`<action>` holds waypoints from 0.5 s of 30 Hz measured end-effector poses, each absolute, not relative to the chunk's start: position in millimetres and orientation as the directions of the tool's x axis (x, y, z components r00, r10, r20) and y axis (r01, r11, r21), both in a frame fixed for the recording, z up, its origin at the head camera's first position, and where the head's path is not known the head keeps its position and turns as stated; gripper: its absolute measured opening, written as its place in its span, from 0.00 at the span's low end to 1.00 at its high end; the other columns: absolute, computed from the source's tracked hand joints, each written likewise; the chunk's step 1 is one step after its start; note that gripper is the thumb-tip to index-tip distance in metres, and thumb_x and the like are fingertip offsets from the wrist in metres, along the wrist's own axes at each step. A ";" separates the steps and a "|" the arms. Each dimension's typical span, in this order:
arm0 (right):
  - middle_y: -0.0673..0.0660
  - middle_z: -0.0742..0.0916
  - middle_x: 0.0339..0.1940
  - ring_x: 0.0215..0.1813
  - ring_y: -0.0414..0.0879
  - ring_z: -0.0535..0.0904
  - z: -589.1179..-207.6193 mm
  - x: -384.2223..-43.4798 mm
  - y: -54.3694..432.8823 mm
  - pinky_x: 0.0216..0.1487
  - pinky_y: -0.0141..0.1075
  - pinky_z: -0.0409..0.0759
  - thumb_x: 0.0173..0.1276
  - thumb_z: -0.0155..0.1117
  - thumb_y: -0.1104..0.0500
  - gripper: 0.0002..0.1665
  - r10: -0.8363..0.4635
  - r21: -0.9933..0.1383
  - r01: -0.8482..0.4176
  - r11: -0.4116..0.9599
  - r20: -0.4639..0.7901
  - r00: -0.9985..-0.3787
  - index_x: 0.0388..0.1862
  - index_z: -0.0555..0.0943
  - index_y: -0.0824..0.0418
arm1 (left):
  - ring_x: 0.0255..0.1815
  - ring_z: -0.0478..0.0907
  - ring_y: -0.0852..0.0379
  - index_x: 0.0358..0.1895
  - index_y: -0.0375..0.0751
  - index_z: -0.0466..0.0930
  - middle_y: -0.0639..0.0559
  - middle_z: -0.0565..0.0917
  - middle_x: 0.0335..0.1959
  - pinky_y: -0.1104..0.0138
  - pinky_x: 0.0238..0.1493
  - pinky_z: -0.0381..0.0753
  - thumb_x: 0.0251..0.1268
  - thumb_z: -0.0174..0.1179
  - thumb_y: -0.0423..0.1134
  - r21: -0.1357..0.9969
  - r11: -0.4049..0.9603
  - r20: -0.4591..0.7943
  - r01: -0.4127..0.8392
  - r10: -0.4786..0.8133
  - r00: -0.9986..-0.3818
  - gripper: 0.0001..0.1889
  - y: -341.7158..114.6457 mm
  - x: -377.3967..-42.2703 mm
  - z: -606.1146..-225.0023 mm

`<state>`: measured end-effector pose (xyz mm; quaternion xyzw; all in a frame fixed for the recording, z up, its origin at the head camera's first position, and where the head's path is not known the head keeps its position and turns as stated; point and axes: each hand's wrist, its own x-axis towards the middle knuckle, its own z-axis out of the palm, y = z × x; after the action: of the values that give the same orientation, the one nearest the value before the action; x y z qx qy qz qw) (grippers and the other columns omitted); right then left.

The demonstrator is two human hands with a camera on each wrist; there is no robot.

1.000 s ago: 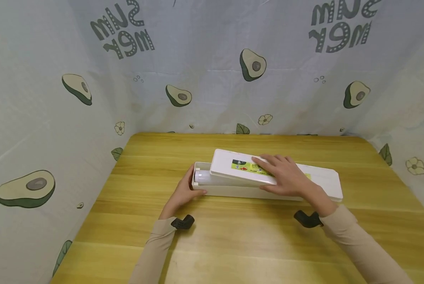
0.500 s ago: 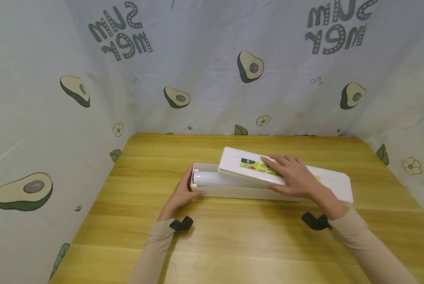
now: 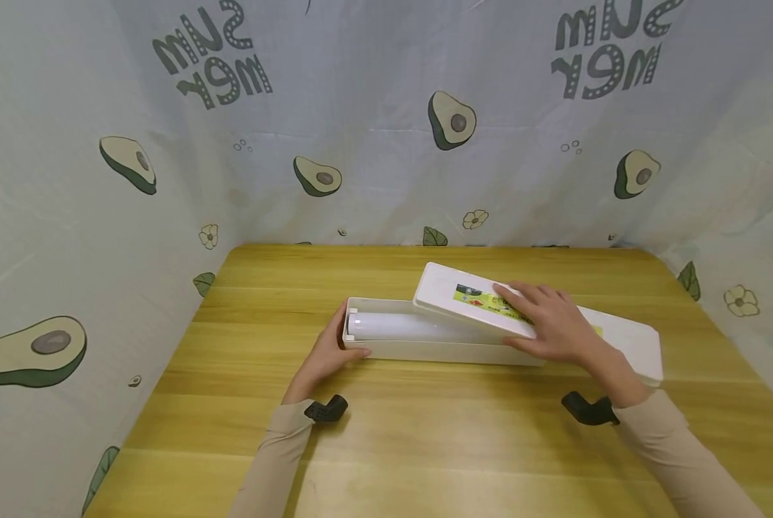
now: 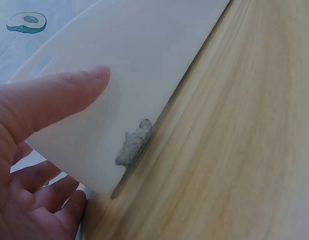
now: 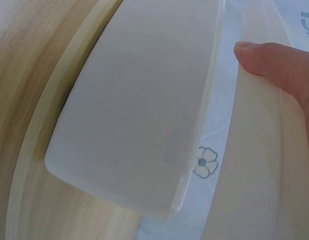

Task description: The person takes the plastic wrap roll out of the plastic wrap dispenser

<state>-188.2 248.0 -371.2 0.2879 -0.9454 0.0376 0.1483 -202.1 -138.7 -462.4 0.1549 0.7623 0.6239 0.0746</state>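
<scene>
A long white cling film box (image 3: pixel 438 351) lies on the table, a pale roll (image 3: pixel 392 326) showing inside its left part. My left hand (image 3: pixel 324 352) grips the box's left end. In the left wrist view its thumb presses the box wall (image 4: pixel 144 60), fingers round the end. My right hand (image 3: pixel 554 324) holds the white lid (image 3: pixel 447 284) with the yellow-green label across its width. That lid slants over the box's right part and juts past its right end. In the right wrist view a gap separates the lid (image 5: pixel 249 165) from the box (image 5: pixel 134 100).
The wood-grain table (image 3: pixel 425 446) stretches out around the box. A white curtain (image 3: pixel 386 144) printed with avocados hangs behind it and along both sides. A grey patch (image 4: pixel 133 145) marks the box's lower edge.
My right hand has drawn the lid rightward, its left end rising a little, and more of the roll is uncovered. My left hand keeps its grip on the box end.
</scene>
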 end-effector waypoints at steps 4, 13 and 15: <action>0.63 0.75 0.62 0.57 0.62 0.72 -370.6 -185.4 250.4 0.49 0.59 0.68 0.51 0.69 0.40 0.50 -0.519 0.011 -0.541 0.841 0.295 -0.802 0.71 0.62 0.50 | 0.64 0.66 0.43 0.76 0.43 0.38 0.41 0.60 0.71 0.64 0.59 0.72 0.48 0.68 0.25 0.976 0.161 0.087 0.148 0.333 -0.939 0.55 -139.5 -202.3 -463.9; 0.65 0.75 0.63 0.57 0.64 0.72 -370.6 -182.3 259.9 0.49 0.59 0.68 0.50 0.70 0.40 0.52 -0.493 0.013 -0.511 0.859 0.286 -0.822 0.72 0.60 0.49 | 0.65 0.66 0.44 0.76 0.43 0.39 0.41 0.60 0.72 0.63 0.61 0.71 0.48 0.68 0.25 0.977 0.162 0.080 0.139 0.327 -0.942 0.55 -138.8 -200.0 -462.3; 0.65 0.75 0.63 0.57 0.64 0.72 -369.7 -182.1 262.4 0.49 0.60 0.68 0.49 0.71 0.41 0.52 -0.490 0.017 -0.507 0.862 0.290 -0.822 0.73 0.60 0.48 | 0.65 0.65 0.44 0.76 0.42 0.38 0.41 0.59 0.72 0.61 0.62 0.71 0.48 0.68 0.25 0.976 0.163 0.084 0.144 0.330 -0.940 0.55 -138.1 -200.4 -461.1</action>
<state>-182.1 262.4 -369.7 0.2613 -0.9540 0.0307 0.1438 -200.4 -138.1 -461.1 0.1562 0.7589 0.6279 0.0738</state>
